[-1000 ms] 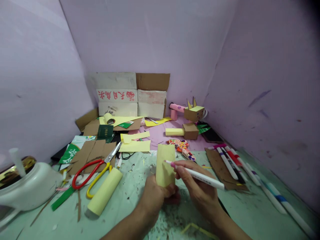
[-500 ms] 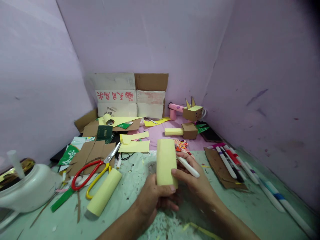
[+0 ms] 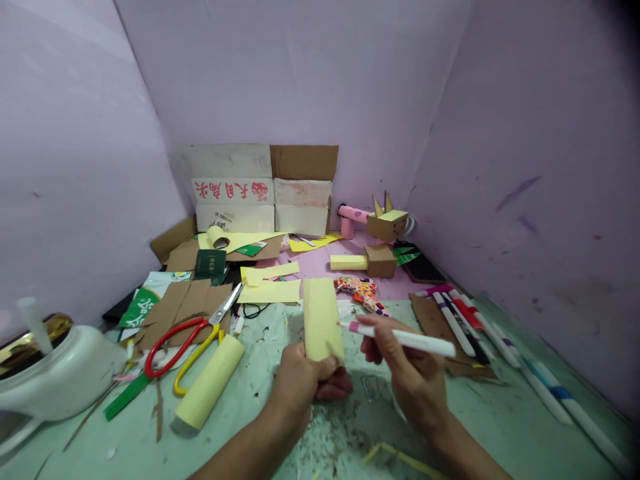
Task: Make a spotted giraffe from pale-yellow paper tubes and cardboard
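Note:
Upright in front of me stands a pale yellow paper-covered tube [image 3: 321, 317], slightly flattened. My left hand [image 3: 305, 383] grips it at its lower end, thumb across the front. A white marker [image 3: 417, 341] with a pink tip end lies in the fingers of my right hand [image 3: 410, 373]. Its tip points left, at or very near the tube's right edge; whether it touches I cannot tell. Another yellow paper roll [image 3: 210, 381] lies to the left, beside red-and-yellow-handled scissors [image 3: 193, 347].
Several markers [image 3: 453, 327] and a cardboard piece [image 3: 440, 337] lie at right. A cardboard animal head [image 3: 387, 225] and a small cardboard box [image 3: 380, 260] are behind. A white teapot-like vessel [image 3: 65, 363] stands at left. Yellow paper strips [image 3: 270, 291] lie beyond the tube.
My right hand has come off the tube and moved right, turning the marker so its tip faces the tube. My left hand has shifted the tube slightly left.

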Motion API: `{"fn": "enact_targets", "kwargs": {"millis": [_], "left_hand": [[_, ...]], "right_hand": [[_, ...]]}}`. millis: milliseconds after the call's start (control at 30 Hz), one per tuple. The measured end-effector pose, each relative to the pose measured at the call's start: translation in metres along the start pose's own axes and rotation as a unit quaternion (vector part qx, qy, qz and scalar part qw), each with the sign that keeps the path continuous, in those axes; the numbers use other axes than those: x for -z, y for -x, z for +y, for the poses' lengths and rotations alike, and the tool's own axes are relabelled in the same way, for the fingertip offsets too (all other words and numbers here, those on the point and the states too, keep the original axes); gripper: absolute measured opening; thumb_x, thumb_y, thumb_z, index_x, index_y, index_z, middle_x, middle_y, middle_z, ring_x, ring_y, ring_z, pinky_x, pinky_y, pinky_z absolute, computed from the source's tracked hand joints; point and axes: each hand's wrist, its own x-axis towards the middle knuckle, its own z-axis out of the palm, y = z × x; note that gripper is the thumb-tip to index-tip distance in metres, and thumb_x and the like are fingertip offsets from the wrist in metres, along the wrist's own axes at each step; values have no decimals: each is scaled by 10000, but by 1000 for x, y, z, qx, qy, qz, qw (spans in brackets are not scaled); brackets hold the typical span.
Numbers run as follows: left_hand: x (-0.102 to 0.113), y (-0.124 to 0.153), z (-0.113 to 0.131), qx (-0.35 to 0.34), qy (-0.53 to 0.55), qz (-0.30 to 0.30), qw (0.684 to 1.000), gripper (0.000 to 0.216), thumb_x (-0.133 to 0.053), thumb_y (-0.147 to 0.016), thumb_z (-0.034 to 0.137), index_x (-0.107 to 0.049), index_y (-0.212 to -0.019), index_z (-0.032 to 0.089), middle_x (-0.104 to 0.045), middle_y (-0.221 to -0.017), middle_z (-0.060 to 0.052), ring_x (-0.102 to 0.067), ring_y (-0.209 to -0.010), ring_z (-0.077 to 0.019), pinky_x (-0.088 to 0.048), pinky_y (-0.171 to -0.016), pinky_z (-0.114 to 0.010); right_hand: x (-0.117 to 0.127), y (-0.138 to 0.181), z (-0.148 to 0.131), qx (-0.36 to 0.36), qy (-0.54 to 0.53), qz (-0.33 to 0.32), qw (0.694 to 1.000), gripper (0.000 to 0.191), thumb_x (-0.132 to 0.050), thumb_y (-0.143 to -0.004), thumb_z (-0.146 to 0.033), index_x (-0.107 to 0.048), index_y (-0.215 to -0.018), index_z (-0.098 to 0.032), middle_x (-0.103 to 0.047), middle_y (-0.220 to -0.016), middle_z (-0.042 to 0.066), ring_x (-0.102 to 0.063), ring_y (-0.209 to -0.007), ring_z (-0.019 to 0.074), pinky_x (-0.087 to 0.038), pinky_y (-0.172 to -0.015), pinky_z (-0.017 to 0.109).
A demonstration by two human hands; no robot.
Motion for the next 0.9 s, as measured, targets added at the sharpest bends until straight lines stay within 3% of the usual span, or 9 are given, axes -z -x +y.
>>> {"fn": "enact_targets", "kwargs": {"millis": [133, 467, 900], "left_hand": [[-2, 4, 1, -9, -6, 2, 1000, 277, -756, -524, 266, -658, -711, 87, -657, -564, -71, -609, -477, -174, -509, -472, -283], [-2, 0, -2, -8, -3, 7, 1000, 340, -834, -501, 319, -686, -704, 89, -661, -572, -73, -607, -497, -182, -502, -479, -284], [-2, 3, -1, -12, -23, 1, 1000, 382, -836, -501, 381, -692, -704, 91, -658, -568, -65, -604, -499, -181, -522, -508, -305]], "right_hand": [[-5, 7, 0, 43, 67, -80, 994, 234, -567, -885, -330, -728, -809, -178, -634, -558, 16, -583, -486, 146, -469, -446, 245], [-8, 5, -3, 120, 135, -92, 979, 207, -546, -876, -236, -696, -745, -183, -663, -582, 14, -591, -482, 135, -471, -462, 229], [-9, 7, 3, 122, 158, -80, 977, 190, -552, -880, -242, -696, -770, -184, -691, -622, 21, -609, -490, 145, -491, -489, 242]]}}
